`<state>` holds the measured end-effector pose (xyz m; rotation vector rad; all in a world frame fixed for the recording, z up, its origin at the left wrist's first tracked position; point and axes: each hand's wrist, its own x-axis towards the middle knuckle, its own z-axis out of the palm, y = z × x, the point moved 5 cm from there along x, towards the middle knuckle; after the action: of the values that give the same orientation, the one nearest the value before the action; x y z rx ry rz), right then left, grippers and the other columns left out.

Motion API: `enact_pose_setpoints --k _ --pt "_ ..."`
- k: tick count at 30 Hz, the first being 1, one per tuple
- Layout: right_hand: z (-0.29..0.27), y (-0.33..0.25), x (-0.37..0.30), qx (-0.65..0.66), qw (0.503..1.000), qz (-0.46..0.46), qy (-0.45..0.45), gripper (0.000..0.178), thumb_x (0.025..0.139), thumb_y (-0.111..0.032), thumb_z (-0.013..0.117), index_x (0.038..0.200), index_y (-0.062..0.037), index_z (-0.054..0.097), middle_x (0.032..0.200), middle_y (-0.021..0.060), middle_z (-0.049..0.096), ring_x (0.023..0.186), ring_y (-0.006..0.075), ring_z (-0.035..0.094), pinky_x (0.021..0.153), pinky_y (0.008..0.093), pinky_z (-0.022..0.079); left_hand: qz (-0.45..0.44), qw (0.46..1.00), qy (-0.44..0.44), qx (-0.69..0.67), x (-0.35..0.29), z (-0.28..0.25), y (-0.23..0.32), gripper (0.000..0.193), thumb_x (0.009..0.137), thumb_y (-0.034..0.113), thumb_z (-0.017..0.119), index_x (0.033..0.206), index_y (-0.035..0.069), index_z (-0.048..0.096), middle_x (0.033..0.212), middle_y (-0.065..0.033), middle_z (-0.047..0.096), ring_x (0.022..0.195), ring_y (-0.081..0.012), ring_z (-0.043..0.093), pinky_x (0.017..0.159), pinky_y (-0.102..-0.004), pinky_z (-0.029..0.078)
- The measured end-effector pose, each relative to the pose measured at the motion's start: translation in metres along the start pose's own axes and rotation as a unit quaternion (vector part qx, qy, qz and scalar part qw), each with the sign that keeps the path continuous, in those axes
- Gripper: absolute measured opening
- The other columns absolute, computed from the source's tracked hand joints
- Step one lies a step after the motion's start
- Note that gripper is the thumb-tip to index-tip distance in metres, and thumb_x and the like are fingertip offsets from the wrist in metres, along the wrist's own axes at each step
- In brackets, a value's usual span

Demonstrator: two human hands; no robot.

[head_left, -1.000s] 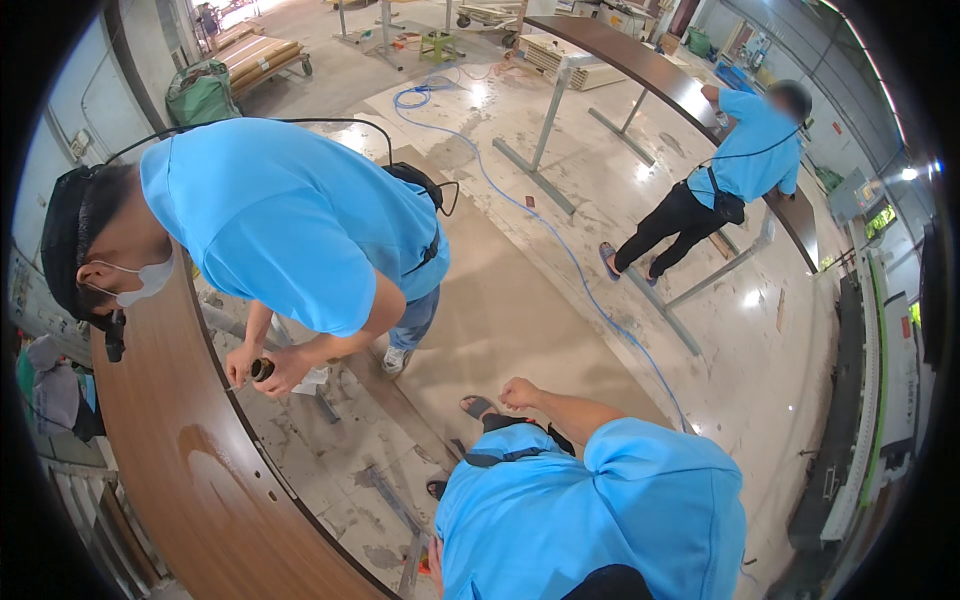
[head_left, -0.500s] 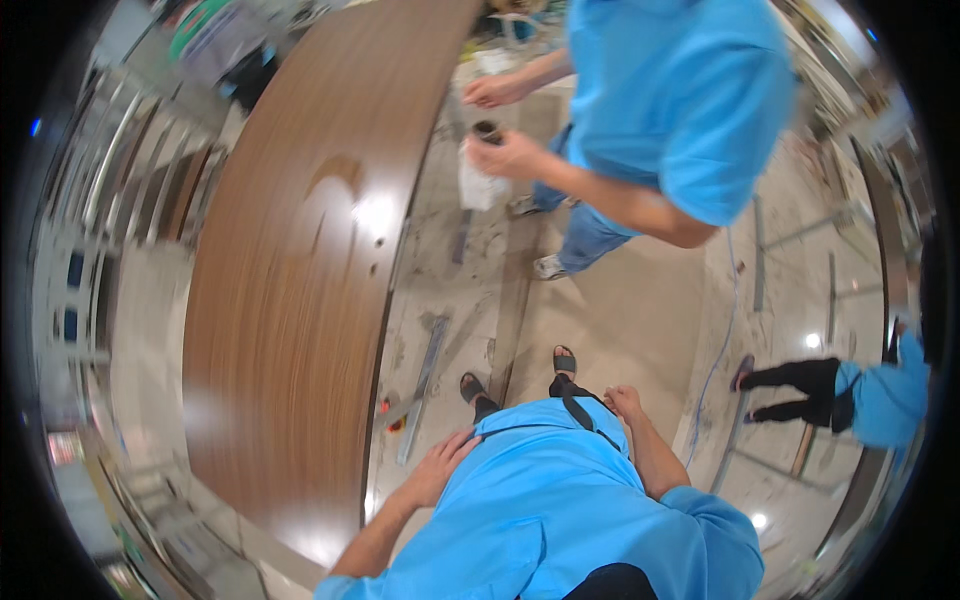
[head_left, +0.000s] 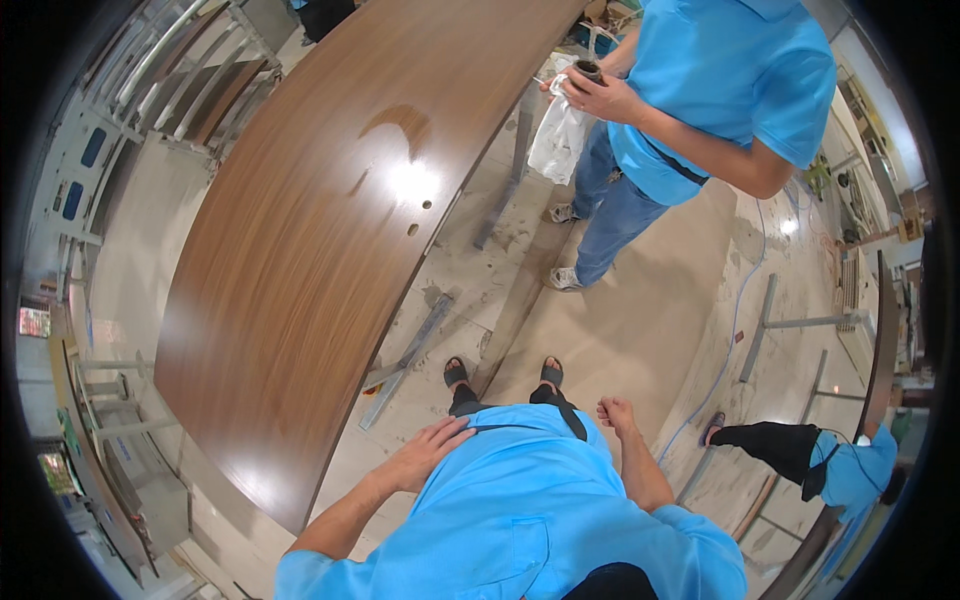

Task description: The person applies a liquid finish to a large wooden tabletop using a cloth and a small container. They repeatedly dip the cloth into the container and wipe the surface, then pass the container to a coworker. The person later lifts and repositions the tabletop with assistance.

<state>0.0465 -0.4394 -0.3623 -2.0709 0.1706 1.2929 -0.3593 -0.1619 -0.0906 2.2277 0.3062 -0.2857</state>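
Note:
My left hand (head_left: 428,452) lies flat against the side of my blue shirt at the waist, fingers stretched and holding nothing. Off my other hip hangs my right hand (head_left: 616,412), fingers curled closed, with no object showing in it. A large brown wood-grain board (head_left: 300,250) with a curved outer edge lies to my left. It bears a dark curved smear (head_left: 405,125) and two small holes near its straight edge. Across from me, a co-worker in a blue shirt (head_left: 725,95) holds a dark cup-like ring (head_left: 588,70) and a white plastic bag or cloth (head_left: 560,135).
Metal bars (head_left: 408,360) lie on the floor beside the board. A thin blue cable (head_left: 722,365) runs along the floor at right, near more metal framing (head_left: 770,320). Another person in blue (head_left: 855,470) is at far right. Racks (head_left: 195,85) stand at far left.
My view has shifted, so the board and co-worker sit differently in it. The co-worker's hands have come together at the ring and white bag. My right hand has moved slightly away from my waist.

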Motion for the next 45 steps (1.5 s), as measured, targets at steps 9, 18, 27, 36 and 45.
enact_pose_setpoints --k 9,18,27,36,45 --pt "0.021 -0.024 -0.001 -0.015 1.0 -0.011 -0.02 0.026 0.101 -0.028 0.068 0.097 -0.0033 0.073 0.083 0.0062 0.072 0.067 0.0136 0.067 0.054 0.027 0.053 -0.005 1.0 0.015 -0.014 -0.001 -0.001 0.0 0.085 0.096 0.038 0.067 0.165 0.011 0.027 0.17 -0.0197 0.024 0.158 -0.039 0.022 0.127 -0.0515 0.025" --pt "0.013 -0.001 0.017 -0.026 0.999 -0.019 -0.031 0.022 0.099 -0.024 0.069 0.096 -0.0032 0.074 0.081 0.0065 0.072 0.066 0.0142 0.067 0.053 0.029 0.053 -0.002 1.0 0.019 -0.024 -0.002 0.007 -0.006 0.095 0.087 0.036 0.074 0.166 0.011 0.027 0.17 -0.0205 0.025 0.156 -0.0415 0.025 0.126 -0.0524 0.027" --pt "0.018 0.0 0.017 -0.023 0.999 0.001 -0.022 0.022 0.099 -0.023 0.068 0.1 -0.0022 0.075 0.084 0.0074 0.073 0.069 0.0151 0.069 0.057 0.0296 0.056 0.015 1.0 0.005 -0.013 0.001 -0.003 0.001 0.093 0.089 0.036 0.07 0.166 0.009 0.024 0.17 -0.0218 0.024 0.157 -0.0405 0.024 0.127 -0.0505 0.025" --pt "0.025 -0.009 0.015 0.006 0.999 -0.018 -0.032 0.023 0.099 -0.023 0.068 0.098 -0.0001 0.074 0.084 0.0096 0.073 0.068 0.0167 0.069 0.055 0.029 0.055 0.022 1.0 0.01 -0.017 0.0 0.007 -0.009 0.105 0.082 0.035 0.079 0.167 0.013 0.022 0.171 -0.0205 0.023 0.156 -0.0428 0.024 0.125 -0.0537 0.027" --pt "0.033 -0.002 0.015 0.001 0.999 -0.016 -0.045 0.023 0.101 -0.023 0.068 0.096 -0.0013 0.073 0.081 0.0074 0.071 0.065 0.0147 0.066 0.053 0.0285 0.053 0.026 0.999 0.026 -0.031 -0.007 0.007 -0.009 0.1 0.084 0.037 0.076 0.166 0.013 0.025 0.171 -0.0201 0.023 0.155 -0.0448 0.026 0.124 -0.0541 0.028"
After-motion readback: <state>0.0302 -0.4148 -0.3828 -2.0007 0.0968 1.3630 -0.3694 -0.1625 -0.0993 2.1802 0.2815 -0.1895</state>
